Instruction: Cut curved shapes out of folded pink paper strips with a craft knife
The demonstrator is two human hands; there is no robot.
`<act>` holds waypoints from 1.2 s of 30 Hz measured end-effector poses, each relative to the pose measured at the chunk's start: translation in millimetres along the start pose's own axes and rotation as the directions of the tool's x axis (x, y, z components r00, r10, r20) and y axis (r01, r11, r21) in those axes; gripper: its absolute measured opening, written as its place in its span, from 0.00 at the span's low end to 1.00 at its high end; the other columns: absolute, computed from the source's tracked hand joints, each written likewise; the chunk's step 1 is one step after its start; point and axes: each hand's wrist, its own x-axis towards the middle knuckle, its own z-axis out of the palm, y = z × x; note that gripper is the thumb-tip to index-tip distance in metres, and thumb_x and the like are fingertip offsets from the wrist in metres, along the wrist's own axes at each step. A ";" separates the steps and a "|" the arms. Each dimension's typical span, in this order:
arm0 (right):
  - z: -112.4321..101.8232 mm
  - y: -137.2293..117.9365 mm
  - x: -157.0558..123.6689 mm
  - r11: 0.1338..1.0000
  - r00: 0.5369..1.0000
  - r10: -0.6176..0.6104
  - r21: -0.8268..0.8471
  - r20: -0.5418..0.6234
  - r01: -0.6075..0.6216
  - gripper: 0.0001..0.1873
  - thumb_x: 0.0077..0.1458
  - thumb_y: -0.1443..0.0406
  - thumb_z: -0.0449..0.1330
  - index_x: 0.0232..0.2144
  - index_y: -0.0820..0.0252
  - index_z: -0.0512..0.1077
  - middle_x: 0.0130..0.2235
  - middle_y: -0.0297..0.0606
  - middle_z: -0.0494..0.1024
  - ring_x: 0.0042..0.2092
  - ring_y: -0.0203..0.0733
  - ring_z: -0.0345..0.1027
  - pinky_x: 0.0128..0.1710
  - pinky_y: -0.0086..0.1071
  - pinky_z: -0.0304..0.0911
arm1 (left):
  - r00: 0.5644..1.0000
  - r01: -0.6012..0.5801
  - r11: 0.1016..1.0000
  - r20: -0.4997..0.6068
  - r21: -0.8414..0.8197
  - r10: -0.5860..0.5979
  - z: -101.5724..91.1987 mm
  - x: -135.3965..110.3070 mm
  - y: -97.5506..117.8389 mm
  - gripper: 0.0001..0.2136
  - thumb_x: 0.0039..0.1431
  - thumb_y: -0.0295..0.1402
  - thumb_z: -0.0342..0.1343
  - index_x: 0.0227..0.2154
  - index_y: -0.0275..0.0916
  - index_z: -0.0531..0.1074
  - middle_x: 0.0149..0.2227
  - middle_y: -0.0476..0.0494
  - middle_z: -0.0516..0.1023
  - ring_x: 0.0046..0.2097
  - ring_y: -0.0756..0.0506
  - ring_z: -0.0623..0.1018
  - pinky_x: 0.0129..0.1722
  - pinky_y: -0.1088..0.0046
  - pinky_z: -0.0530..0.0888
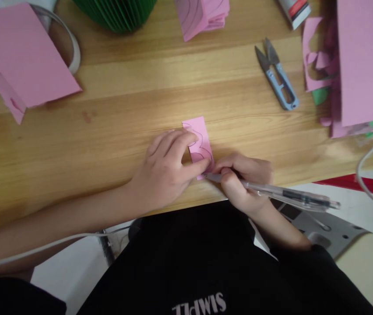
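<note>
A small pink paper strip (202,140) with curved dark lines drawn on it lies near the table's front edge. My left hand (170,168) holds it down, thumb and index finger curled over its left side and lower part. Between the fingers and thumb of my right hand (244,177) is a clear-barrelled pen (291,197). Its tip is at the strip's lower end, close to my left thumb. My left fingertips cover part of the drawn lines.
Thread snips (278,76) with blue handles lie right of centre. Pink sheets (367,65) and paper scraps (318,57) are at the right, with a tube (294,11) nearby. Folded pink paper (202,17) and a green pleated object (116,13) stand behind; another pink sheet (25,52) covers a white ring (75,57).
</note>
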 end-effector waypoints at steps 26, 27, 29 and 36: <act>-3.9 8.7 -1.2 0.997 0.991 0.068 -0.033 -0.112 -0.072 0.12 0.49 0.75 0.52 0.21 0.57 0.70 0.22 0.29 0.75 0.21 0.31 0.66 0.21 0.27 0.63 | 0.999 -0.023 1.000 0.029 -0.012 0.023 -1.9 -0.2 -0.9 0.08 0.66 0.31 0.52 0.40 0.43 0.77 0.50 0.41 0.71 0.54 0.38 0.72 0.53 0.54 0.71; -3.9 9.5 -1.7 0.997 0.991 0.069 -0.030 -0.113 -0.073 0.12 0.49 0.75 0.53 0.21 0.57 0.70 0.23 0.29 0.75 0.22 0.31 0.66 0.22 0.27 0.63 | 0.999 -0.021 1.000 0.031 -0.012 0.022 -1.8 -0.4 -0.9 0.08 0.66 0.31 0.52 0.40 0.43 0.77 0.50 0.41 0.71 0.54 0.38 0.72 0.53 0.54 0.71; -4.0 10.9 -2.6 0.996 0.990 0.074 -0.031 -0.119 -0.079 0.12 0.50 0.75 0.53 0.22 0.57 0.71 0.23 0.29 0.75 0.22 0.31 0.65 0.22 0.27 0.63 | 0.999 -0.018 1.000 0.032 -0.011 0.019 -1.7 -0.9 -0.7 0.08 0.66 0.31 0.52 0.40 0.43 0.77 0.50 0.41 0.71 0.54 0.38 0.72 0.53 0.54 0.71; -3.9 12.9 -3.4 0.996 0.986 0.083 -0.013 -0.145 -0.086 0.12 0.49 0.75 0.53 0.22 0.56 0.71 0.22 0.28 0.74 0.20 0.31 0.63 0.20 0.27 0.61 | 1.000 -0.001 1.000 0.023 -0.026 0.001 -1.1 -0.9 0.5 0.09 0.67 0.32 0.51 0.40 0.44 0.78 0.50 0.41 0.71 0.54 0.38 0.71 0.54 0.54 0.69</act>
